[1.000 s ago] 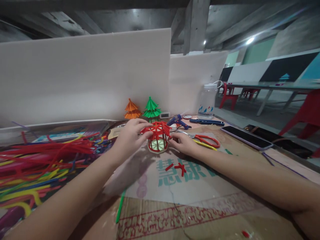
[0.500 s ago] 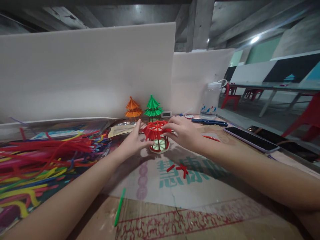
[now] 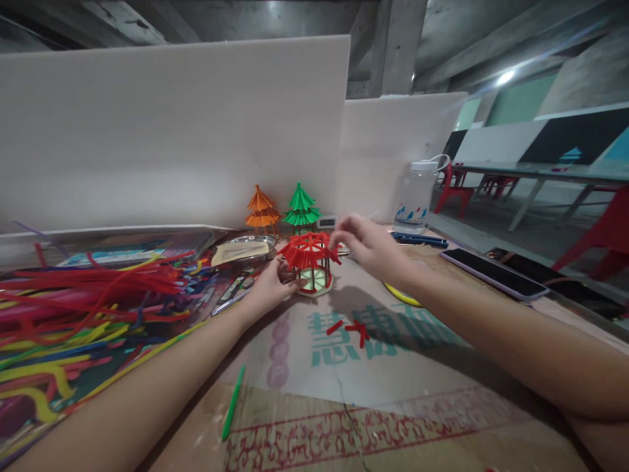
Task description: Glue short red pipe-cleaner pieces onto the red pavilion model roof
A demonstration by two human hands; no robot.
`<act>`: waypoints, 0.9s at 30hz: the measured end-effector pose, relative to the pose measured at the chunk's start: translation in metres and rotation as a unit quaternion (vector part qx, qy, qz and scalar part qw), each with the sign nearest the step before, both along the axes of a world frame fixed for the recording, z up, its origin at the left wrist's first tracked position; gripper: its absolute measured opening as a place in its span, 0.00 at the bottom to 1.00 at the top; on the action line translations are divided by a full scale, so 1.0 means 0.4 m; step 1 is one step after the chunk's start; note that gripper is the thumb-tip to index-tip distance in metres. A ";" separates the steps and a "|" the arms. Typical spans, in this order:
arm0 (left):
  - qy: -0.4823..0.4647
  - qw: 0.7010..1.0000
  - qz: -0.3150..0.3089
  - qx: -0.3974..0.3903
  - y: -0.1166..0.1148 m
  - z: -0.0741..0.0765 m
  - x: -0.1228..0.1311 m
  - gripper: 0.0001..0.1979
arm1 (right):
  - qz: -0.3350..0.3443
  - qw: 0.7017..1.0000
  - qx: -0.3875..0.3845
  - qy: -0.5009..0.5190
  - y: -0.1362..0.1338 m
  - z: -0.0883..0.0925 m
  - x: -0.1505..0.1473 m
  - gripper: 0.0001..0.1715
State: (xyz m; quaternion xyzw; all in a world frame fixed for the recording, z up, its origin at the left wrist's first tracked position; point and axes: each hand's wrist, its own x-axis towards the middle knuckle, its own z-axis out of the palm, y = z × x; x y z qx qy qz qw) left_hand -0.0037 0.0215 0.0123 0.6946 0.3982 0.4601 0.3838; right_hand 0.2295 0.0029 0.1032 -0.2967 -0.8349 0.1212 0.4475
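A small red pavilion model (image 3: pixel 308 252) stands in front of me, with a ring-shaped red roof, brown posts and a pale round base. My left hand (image 3: pixel 275 283) is closed on its left side, low by the posts and base, with the fingertips partly hidden. At the right edge of the roof is my right hand (image 3: pixel 366 244), fingers bent and drawn together in a pinch. Whatever it may hold is too small to make out. Several short red pieces (image 3: pixel 361 331) lie on the table just nearer to me than the model.
Behind the model stand an orange pagoda (image 3: pixel 262 211) and a green pagoda (image 3: pixel 301 208). Colourful pipe cleaners (image 3: pixel 98 301) are heaped at left. A green stick (image 3: pixel 234 403) lies in front. A bottle (image 3: pixel 414 196) and a phone (image 3: pixel 494 274) are at right; a white board (image 3: pixel 167 137) rises behind.
My left hand has come down from beside the roof to the model's lower left side. My right hand has lifted slightly and shifted right, off the roof's top.
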 end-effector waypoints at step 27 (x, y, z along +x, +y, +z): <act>0.164 0.974 0.049 0.146 -0.023 -0.004 0.014 0.11 | -0.078 0.930 0.206 -0.295 0.002 -0.007 0.045 0.22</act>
